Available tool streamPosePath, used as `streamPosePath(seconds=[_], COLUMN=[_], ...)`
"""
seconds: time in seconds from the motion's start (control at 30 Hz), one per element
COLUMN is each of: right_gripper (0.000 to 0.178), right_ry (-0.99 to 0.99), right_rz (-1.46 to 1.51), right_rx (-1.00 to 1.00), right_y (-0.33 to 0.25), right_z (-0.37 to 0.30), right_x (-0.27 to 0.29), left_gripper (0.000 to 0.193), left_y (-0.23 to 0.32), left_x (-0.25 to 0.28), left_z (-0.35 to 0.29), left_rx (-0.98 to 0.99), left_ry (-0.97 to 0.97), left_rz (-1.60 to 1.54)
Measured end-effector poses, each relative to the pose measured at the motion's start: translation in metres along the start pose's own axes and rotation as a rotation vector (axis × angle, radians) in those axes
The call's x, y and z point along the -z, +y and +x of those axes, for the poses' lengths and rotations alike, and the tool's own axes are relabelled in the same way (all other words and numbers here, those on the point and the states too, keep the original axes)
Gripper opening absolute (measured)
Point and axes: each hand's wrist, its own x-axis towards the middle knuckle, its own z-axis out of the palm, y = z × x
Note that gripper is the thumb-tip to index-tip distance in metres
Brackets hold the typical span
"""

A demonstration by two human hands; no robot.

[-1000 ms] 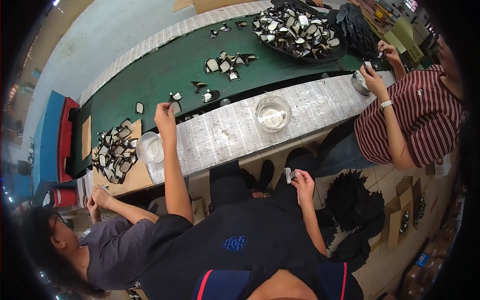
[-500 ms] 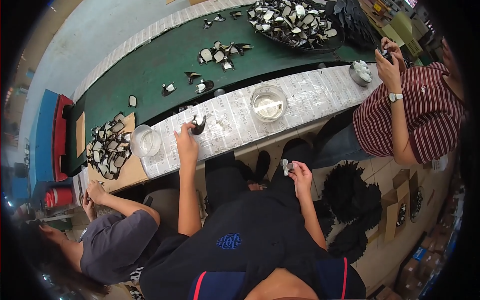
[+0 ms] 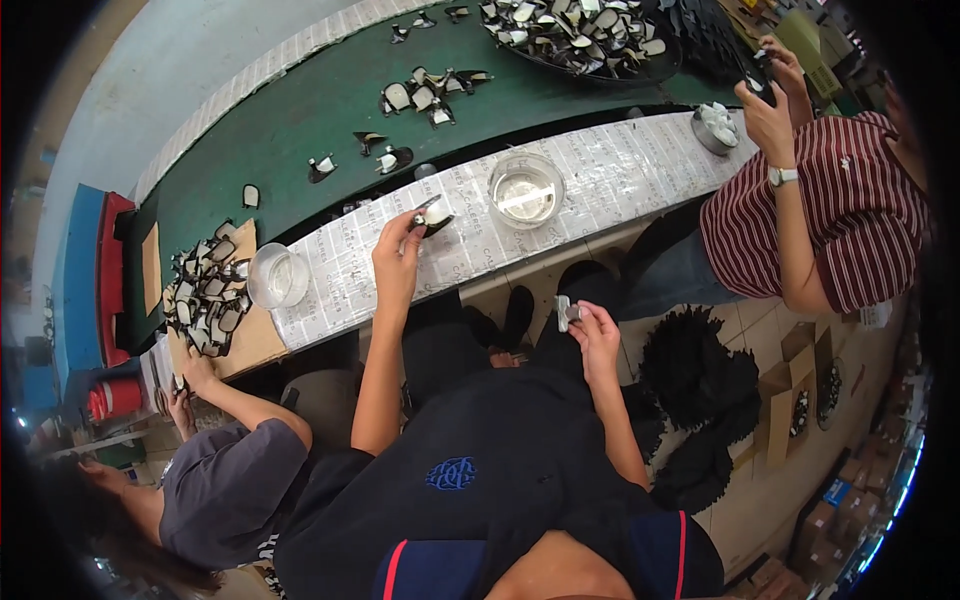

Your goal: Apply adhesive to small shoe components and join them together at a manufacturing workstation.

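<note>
Left hand (image 3: 398, 248) pinches a black, pale-faced piece (image 3: 437, 214) by its edge — presumably to leave that face exposed beyond the grip. Right hand (image 3: 597, 335) clamps a small grey-white item (image 3: 566, 314); a clear bowl (image 3: 510, 217) sits right of the left grip.

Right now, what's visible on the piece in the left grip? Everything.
The piece is black and curved, with a white patch facing the camera; it looks smooth, but its material and finer parts are too small to tell. The left grip pinches its left side, over the silvery ledge, just left of the middle bowl. Ledge contact is unclear.
</note>
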Motion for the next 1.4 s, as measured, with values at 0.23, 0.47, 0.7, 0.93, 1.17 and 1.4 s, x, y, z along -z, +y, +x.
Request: streamPosePath(seconds=[0.23,0.47,0.7,0.93,1.17,1.4], right_gripper=[0.021,0.027,0.030,0.030,0.029,0.023], right_ry=[-0.201,-0.406,-0.398,-0.418,-0.398,-0.422], right_rz=[-0.475,-0.913,-0.994,-1.006,-0.920,-0.766], right_rx=[0.633,1.112,1.155,1.170,1.153,0.919], right_y=[-0.109,-0.128,-0.110,-0.103,-0.110,-0.125], right_z=[-0.033,-0.045,-0.050,-0.051,-0.054,-0.065], right_x=[-0.103,-0.141,-0.140,-0.140,-0.143,-0.137], left_gripper=[0.040,0.038,0.038,0.037,0.038,0.035], left_y=[0.042,0.064,0.070,0.070,0.077,0.079], left_x=[-0.008,-0.007,-0.006,-0.006,0.000,0.003], left_z=[-0.042,-0.070,-0.078,-0.081,-0.079,-0.079], left_rx=[0.405,0.570,0.572,0.538,0.545,0.561], left_ry=[-0.234,-0.302,-0.299,-0.368,-0.372,-0.377], left_rz=[-0.876,-1.065,-1.065,-1.071,-1.086,-1.119])
